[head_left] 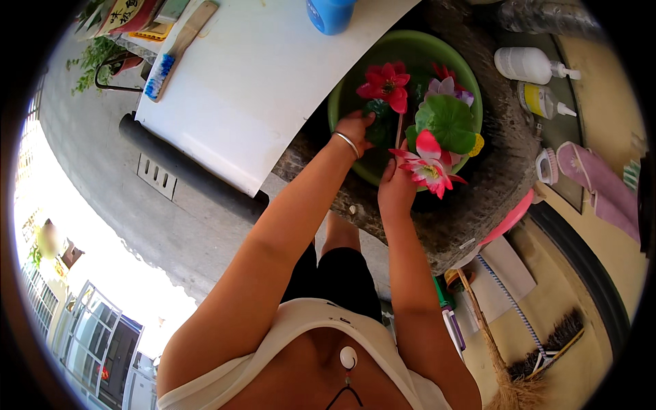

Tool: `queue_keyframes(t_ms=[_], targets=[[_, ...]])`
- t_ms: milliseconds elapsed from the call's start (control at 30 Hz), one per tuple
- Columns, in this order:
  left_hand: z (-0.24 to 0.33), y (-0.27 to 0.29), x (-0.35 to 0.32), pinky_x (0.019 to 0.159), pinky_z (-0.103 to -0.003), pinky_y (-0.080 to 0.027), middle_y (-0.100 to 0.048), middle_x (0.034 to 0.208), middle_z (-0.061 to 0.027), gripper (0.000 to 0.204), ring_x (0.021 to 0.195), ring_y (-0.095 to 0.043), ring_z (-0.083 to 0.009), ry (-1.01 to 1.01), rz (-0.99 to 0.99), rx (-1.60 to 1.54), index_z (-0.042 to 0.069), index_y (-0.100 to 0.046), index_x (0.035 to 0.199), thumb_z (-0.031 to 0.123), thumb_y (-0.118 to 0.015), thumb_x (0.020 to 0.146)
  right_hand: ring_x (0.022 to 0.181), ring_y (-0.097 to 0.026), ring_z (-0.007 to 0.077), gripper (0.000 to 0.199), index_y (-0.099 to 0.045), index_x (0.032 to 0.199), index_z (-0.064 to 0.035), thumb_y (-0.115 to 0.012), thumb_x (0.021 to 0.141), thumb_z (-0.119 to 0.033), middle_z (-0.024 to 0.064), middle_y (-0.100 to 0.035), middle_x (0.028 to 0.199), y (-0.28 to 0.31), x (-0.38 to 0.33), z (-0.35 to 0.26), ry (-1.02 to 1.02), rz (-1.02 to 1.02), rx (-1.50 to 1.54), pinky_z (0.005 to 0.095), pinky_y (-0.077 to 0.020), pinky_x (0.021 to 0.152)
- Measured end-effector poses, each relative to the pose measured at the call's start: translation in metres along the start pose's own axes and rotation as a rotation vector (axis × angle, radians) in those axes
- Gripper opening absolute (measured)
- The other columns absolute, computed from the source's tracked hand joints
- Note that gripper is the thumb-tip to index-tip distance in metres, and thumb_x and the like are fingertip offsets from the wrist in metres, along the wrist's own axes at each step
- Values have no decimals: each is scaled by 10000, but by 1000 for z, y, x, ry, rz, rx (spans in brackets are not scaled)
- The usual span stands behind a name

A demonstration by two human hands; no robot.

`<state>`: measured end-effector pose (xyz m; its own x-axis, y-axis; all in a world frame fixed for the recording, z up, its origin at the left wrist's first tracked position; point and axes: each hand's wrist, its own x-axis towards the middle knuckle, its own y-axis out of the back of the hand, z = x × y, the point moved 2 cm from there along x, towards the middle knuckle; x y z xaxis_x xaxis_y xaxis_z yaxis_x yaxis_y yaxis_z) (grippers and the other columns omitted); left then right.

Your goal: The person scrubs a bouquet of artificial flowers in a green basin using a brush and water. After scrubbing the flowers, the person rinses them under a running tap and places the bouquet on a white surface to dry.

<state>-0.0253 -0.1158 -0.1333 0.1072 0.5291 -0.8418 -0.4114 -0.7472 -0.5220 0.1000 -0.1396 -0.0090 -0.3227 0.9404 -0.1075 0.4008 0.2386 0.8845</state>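
Note:
A round green basin (336,87) holds several lotus flowers that look artificial. My left hand (354,131), with a bracelet on its wrist, reaches over the basin's left side. Its fingers curl next to a glossy dark green piece (376,108); what they grip is partly hidden. My right hand (398,186) is closed around a thin flower stem (400,130) that runs up toward a red lotus flower (385,86). Over the right hand's fingers lies a pink and white lotus flower (428,166). A round green lotus leaf (445,123) and a pale purple flower (444,87) are at the right.
The basin sits in a dark, rough stone trough (465,232). At the left, a white board (232,102) bears a blue-bristled brush (161,74) and a blue container (331,15). Bottles (525,65), a scrub brush (547,166), pink slippers (594,178) and a broom (506,383) are on the right.

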Motion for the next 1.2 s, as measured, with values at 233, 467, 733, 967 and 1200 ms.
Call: queue_keyframes(t_ms=[233, 467, 733, 967, 1200], targets=[[-20, -16, -17, 935, -573, -413, -525, 1306, -81, 365, 1170, -520, -287, -3, 141, -63, 111, -464, 1295, 258, -524, 967, 800, -624, 402, 525, -429, 1395, -71, -550, 885, -93, 208, -615, 1063, 4, 6, 1, 80, 48, -50, 446, -515, 702], [-11, -38, -47, 1016, -506, -386, -564, 1278, -81, 415, 1206, -514, -274, 107, -45, -115, 131, -448, 1322, 393, -423, 1001, 1008, -572, 453, 612, -344, 1468, -138, -539, 893, -63, 278, -542, 1207, 6, 0, 7, -140, -189, 20, 473, -508, 756], [-13, -21, -31, 1096, -629, -128, -63, 1597, -107, 976, 1447, -156, -291, 68, -205, -198, 200, -109, 1531, 787, -417, 815, 906, -610, 429, 608, -357, 1460, -147, -552, 890, -68, 243, -604, 1049, 1, -12, 19, 49, -221, -41, 452, -511, 725], [-1, -15, -28, 1114, -601, -35, -83, 1598, -70, 953, 1451, -136, -294, -11, -412, -250, 227, -109, 1531, 770, -439, 820, 811, -623, 400, 512, -426, 1410, -92, -534, 910, -103, 251, -616, 987, 13, -34, -3, 60, -123, 12, 451, -513, 648], [8, -40, -49, 1070, -560, -269, -360, 1486, -63, 732, 1347, -360, -285, -64, -211, -135, 197, -288, 1470, 596, -505, 896, 718, -634, 353, 596, -395, 1438, -253, -572, 874, -171, 144, -630, 963, 25, -43, 20, 74, -57, 52, 456, -506, 573]])
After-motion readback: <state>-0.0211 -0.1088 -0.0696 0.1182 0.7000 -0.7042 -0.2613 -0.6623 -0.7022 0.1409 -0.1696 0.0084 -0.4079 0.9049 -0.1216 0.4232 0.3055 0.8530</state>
